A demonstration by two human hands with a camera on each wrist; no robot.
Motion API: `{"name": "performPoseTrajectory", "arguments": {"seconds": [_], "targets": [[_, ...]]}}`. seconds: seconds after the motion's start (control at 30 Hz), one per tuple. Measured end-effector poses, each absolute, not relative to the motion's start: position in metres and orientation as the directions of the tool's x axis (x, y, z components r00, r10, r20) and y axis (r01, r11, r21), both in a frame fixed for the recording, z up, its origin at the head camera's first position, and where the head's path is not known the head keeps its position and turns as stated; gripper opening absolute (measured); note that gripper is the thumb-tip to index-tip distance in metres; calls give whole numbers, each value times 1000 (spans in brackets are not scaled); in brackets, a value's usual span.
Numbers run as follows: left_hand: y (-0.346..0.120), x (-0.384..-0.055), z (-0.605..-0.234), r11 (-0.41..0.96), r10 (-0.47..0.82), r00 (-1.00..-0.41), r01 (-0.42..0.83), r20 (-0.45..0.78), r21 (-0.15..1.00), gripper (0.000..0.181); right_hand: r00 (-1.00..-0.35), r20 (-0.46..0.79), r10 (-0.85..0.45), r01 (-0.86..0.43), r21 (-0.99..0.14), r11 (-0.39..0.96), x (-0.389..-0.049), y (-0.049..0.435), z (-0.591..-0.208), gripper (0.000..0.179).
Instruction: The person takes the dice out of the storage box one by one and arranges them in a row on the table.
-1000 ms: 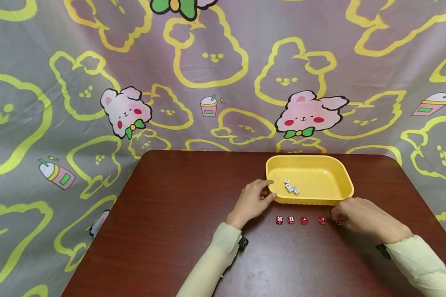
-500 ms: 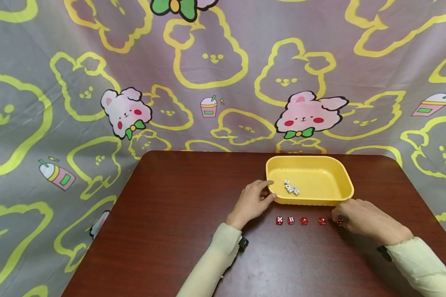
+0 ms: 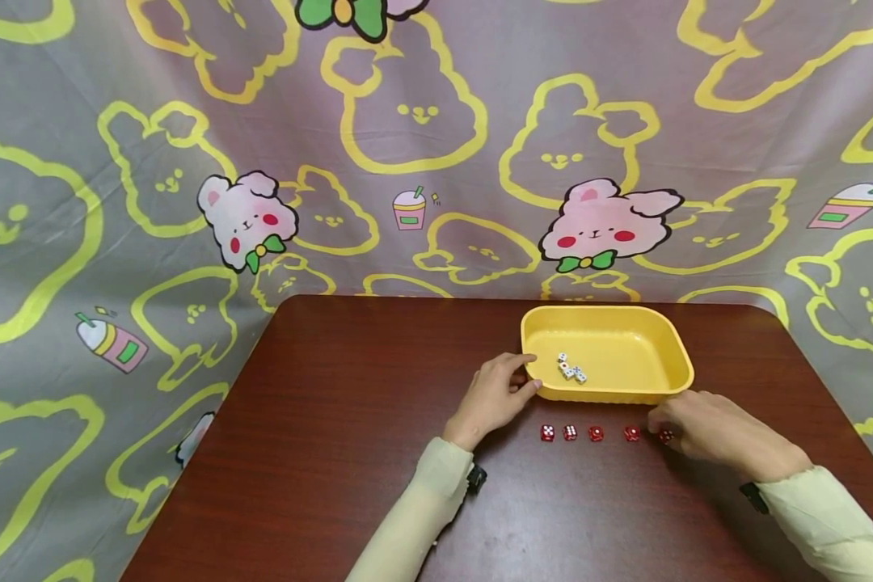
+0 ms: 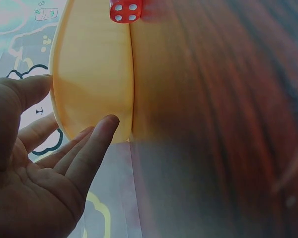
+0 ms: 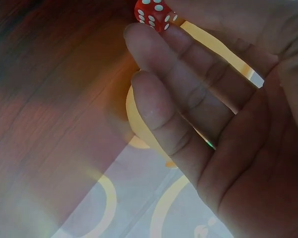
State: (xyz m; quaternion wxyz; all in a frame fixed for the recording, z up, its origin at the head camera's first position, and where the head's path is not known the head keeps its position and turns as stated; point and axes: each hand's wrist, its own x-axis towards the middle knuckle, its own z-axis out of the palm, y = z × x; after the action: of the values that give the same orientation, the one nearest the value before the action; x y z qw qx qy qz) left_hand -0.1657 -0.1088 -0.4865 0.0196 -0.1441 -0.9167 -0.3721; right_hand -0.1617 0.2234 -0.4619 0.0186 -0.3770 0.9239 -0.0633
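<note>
A yellow tray (image 3: 604, 395) stands on the table with several white dice (image 3: 567, 370) inside, near its left end. My left hand (image 3: 491, 400) rests at the tray's front left corner, its fingers spread and fairly straight, with fingertips at the rim. In front of the tray several red dice (image 3: 596, 434) lie in a row. My right hand (image 3: 720, 428) is at the row's right end, pinching a red die (image 5: 151, 14) between its thumb and fingertips. Part of that die is hidden by the hand. A red die (image 4: 125, 11) also shows at the top of the left wrist view.
The dark brown wooden table (image 3: 364, 388) extends to the left and front. Behind it and at its sides hangs a grey cloth (image 3: 436, 186) printed with yellow rabbit outlines.
My right hand has shifted very slightly, and the red die at its fingertips shows a little more. The left hand, the tray and the other dice have stayed in place.
</note>
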Motion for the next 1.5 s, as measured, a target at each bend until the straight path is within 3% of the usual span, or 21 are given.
{"name": "performPoseTrajectory", "arguments": {"seconds": [0.5, 1.5], "targets": [[-109, -164, -485, 678, 245, -960, 268, 134, 685, 46, -667, 47, -743, -738, -177, 651, -161, 222, -449, 48], [-109, -164, -486, 660, 250, -959, 272, 136, 700, 46, -650, 51, -759, -751, -196, 630, -172, 195, -415, 36]]}}
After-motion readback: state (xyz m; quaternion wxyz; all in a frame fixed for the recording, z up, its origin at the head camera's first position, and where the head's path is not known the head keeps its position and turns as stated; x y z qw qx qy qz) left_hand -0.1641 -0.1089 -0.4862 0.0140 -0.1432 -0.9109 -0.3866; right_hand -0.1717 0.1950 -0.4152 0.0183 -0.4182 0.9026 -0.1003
